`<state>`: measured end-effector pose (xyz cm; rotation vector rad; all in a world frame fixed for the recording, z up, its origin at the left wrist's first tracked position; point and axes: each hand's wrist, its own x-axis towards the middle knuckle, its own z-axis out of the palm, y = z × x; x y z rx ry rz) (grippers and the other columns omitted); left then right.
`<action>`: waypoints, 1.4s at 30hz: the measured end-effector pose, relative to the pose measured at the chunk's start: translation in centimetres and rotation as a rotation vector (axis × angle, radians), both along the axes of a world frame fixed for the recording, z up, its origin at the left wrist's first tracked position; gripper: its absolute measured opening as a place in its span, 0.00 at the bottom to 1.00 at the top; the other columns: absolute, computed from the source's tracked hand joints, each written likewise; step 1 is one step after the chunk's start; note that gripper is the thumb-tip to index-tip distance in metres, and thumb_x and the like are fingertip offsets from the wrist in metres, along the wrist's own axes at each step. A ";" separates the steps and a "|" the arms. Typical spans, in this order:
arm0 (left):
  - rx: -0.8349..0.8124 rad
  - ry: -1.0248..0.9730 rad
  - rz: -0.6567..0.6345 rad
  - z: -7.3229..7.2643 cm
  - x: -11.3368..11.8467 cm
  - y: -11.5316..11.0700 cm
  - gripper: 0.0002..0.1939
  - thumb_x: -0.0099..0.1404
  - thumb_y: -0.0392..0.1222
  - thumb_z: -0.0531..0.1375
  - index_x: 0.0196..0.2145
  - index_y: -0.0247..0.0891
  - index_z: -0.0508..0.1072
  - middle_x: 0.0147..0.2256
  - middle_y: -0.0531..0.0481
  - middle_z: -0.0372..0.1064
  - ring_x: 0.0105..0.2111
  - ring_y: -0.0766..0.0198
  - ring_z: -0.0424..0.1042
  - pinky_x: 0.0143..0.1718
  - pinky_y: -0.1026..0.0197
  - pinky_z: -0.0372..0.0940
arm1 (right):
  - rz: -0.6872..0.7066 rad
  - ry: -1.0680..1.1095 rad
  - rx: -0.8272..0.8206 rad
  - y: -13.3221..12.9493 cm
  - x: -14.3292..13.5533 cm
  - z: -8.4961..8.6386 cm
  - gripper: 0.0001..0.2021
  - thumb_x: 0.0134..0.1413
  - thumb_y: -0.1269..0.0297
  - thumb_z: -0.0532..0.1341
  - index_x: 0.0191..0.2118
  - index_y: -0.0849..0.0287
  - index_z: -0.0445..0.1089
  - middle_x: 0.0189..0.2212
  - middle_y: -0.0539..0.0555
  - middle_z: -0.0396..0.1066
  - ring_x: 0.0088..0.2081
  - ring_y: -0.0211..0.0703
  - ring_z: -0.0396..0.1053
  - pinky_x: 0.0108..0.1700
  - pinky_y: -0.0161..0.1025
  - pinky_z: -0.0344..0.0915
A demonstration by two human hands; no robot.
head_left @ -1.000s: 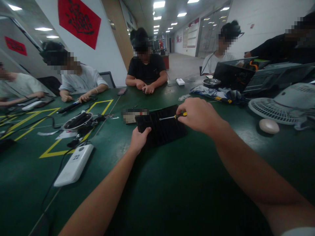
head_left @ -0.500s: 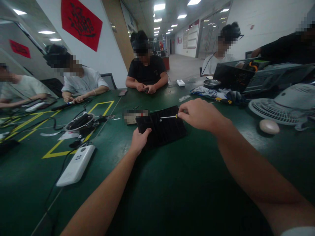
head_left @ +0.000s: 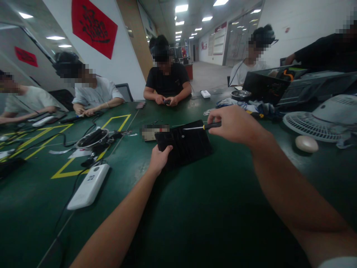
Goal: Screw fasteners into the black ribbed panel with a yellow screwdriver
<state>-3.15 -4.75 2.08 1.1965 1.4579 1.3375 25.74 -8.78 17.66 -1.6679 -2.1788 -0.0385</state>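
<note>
A flat black case (head_left: 196, 143), which looks like an open wallet, is tilted over the green table (head_left: 195, 208) in front of me. My left hand (head_left: 161, 158) grips its left edge, with the thumb on top. My right hand (head_left: 227, 123) is closed around the dark handle of a screwdriver (head_left: 206, 127), at the right of the case. The metal shaft points left across the upper part of the case, near a small round silver stud (head_left: 183, 136). A beige box or card (head_left: 150, 134) lies just behind the left corner of the case.
At the left are a white device marked 22 (head_left: 88, 186) and a basket (head_left: 92, 139) with cables. A white fan (head_left: 312, 121), an oval pale object (head_left: 306, 143) and a metal bowl (head_left: 240, 94) stand at the right. Several people sit around the table.
My right hand has shifted slightly right and now shows more of the screwdriver's dark handle. The shaft tip has moved up a little from the stud. My left hand still holds the case.
</note>
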 end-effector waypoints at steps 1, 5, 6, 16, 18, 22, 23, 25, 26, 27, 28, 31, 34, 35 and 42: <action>0.002 0.004 0.001 0.0 0.0 0.0 0.20 0.53 0.48 0.74 0.41 0.37 0.80 0.41 0.42 0.83 0.43 0.47 0.82 0.52 0.45 0.76 | -0.007 0.003 -0.005 0.0 -0.1 0.0 0.11 0.58 0.61 0.68 0.45 0.54 0.85 0.39 0.58 0.82 0.42 0.55 0.77 0.43 0.46 0.66; 0.005 0.010 -0.005 -0.3 -0.1 0.2 0.21 0.52 0.49 0.74 0.41 0.37 0.80 0.40 0.42 0.83 0.42 0.47 0.82 0.52 0.44 0.75 | -0.020 -0.025 -0.059 0.0 -0.6 0.0 0.13 0.64 0.56 0.66 0.45 0.55 0.87 0.42 0.62 0.84 0.45 0.59 0.78 0.46 0.49 0.69; 0.007 0.007 -0.006 -0.4 -0.2 0.2 0.21 0.52 0.50 0.74 0.41 0.37 0.80 0.40 0.42 0.83 0.41 0.47 0.82 0.52 0.44 0.75 | -0.022 -0.039 -0.075 -0.1 -0.6 0.0 0.14 0.65 0.55 0.65 0.45 0.56 0.87 0.43 0.62 0.84 0.45 0.59 0.79 0.46 0.50 0.69; 0.011 -0.010 -0.005 -0.9 -0.3 0.6 0.21 0.51 0.50 0.74 0.41 0.37 0.80 0.40 0.43 0.83 0.41 0.49 0.81 0.50 0.46 0.75 | -0.052 -0.126 -0.185 -0.8 -1.7 0.5 0.16 0.67 0.54 0.62 0.47 0.55 0.86 0.45 0.62 0.84 0.48 0.62 0.79 0.46 0.51 0.70; 0.006 -0.021 -0.005 -0.8 -0.3 0.5 0.22 0.52 0.49 0.74 0.42 0.37 0.80 0.40 0.43 0.83 0.41 0.48 0.82 0.50 0.46 0.75 | -0.048 -0.131 -0.184 -0.8 -1.9 0.4 0.16 0.67 0.55 0.62 0.47 0.55 0.86 0.46 0.63 0.84 0.48 0.63 0.80 0.46 0.51 0.70; -0.003 -0.026 -0.001 -0.7 -0.2 0.5 0.22 0.51 0.49 0.75 0.42 0.37 0.80 0.40 0.43 0.82 0.41 0.48 0.82 0.50 0.46 0.75 | -0.039 -0.138 -0.180 -0.7 -2.1 0.1 0.16 0.68 0.55 0.62 0.47 0.55 0.86 0.46 0.63 0.84 0.49 0.63 0.80 0.46 0.51 0.70; 0.000 -0.022 -0.001 -0.7 -0.2 0.4 0.22 0.51 0.49 0.75 0.42 0.37 0.80 0.40 0.43 0.82 0.41 0.48 0.82 0.50 0.46 0.75 | -0.040 -0.142 -0.178 -0.7 -2.1 0.1 0.16 0.68 0.55 0.62 0.47 0.55 0.86 0.46 0.63 0.84 0.49 0.63 0.80 0.46 0.51 0.70; 0.001 -0.018 -0.007 -0.7 -0.3 0.4 0.22 0.52 0.49 0.74 0.42 0.37 0.80 0.40 0.43 0.83 0.42 0.47 0.82 0.51 0.45 0.75 | -0.043 -0.148 -0.177 -0.7 -2.2 0.0 0.16 0.68 0.56 0.62 0.47 0.56 0.86 0.47 0.63 0.84 0.49 0.63 0.80 0.46 0.51 0.71; -0.001 -0.018 -0.011 -0.7 -0.3 0.4 0.22 0.52 0.49 0.74 0.42 0.37 0.80 0.41 0.42 0.83 0.42 0.47 0.82 0.51 0.45 0.75 | -0.044 -0.148 -0.178 -0.7 -2.3 0.0 0.16 0.68 0.56 0.62 0.47 0.56 0.86 0.47 0.63 0.84 0.49 0.63 0.80 0.46 0.51 0.71; -0.004 -0.020 -0.013 -0.7 -0.3 0.4 0.21 0.52 0.49 0.74 0.42 0.37 0.80 0.41 0.42 0.83 0.43 0.47 0.82 0.51 0.44 0.75 | -0.045 -0.145 -0.180 -0.7 -2.3 0.0 0.16 0.68 0.56 0.62 0.48 0.56 0.86 0.47 0.63 0.84 0.49 0.64 0.80 0.46 0.51 0.71; -0.006 -0.024 -0.014 -0.7 -0.3 0.4 0.21 0.53 0.49 0.74 0.42 0.37 0.81 0.42 0.42 0.83 0.43 0.46 0.82 0.52 0.44 0.75 | -0.047 -0.143 -0.181 -0.7 -2.4 0.0 0.16 0.68 0.56 0.62 0.48 0.56 0.86 0.47 0.63 0.84 0.49 0.64 0.80 0.47 0.51 0.71; -0.006 -0.016 -0.009 -0.6 -0.2 0.4 0.21 0.53 0.49 0.74 0.42 0.37 0.81 0.42 0.41 0.83 0.43 0.46 0.82 0.52 0.43 0.75 | -0.051 -0.138 -0.181 -0.7 -2.5 0.0 0.16 0.68 0.56 0.62 0.47 0.56 0.86 0.46 0.64 0.84 0.49 0.63 0.80 0.47 0.51 0.71; -0.006 -0.001 -0.002 -0.5 -0.2 0.4 0.20 0.53 0.48 0.74 0.41 0.37 0.81 0.41 0.41 0.83 0.42 0.47 0.82 0.52 0.44 0.75 | -0.057 -0.135 -0.180 -0.8 -2.6 -0.1 0.16 0.67 0.56 0.62 0.47 0.57 0.86 0.46 0.65 0.84 0.47 0.62 0.80 0.46 0.50 0.72; -0.007 0.001 0.001 -0.4 -0.2 0.4 0.20 0.52 0.48 0.74 0.41 0.37 0.81 0.41 0.41 0.83 0.42 0.47 0.82 0.52 0.44 0.75 | -0.057 -0.135 -0.180 -0.8 -2.6 -0.1 0.16 0.67 0.56 0.62 0.46 0.57 0.86 0.45 0.65 0.84 0.47 0.62 0.80 0.46 0.50 0.72; -0.009 -0.025 -0.001 -0.7 -0.2 0.3 0.22 0.51 0.50 0.74 0.41 0.37 0.80 0.41 0.42 0.83 0.43 0.47 0.82 0.52 0.44 0.75 | -0.060 -0.140 -0.156 -1.0 -2.9 -0.4 0.16 0.67 0.57 0.61 0.49 0.55 0.84 0.45 0.65 0.84 0.47 0.64 0.80 0.44 0.50 0.70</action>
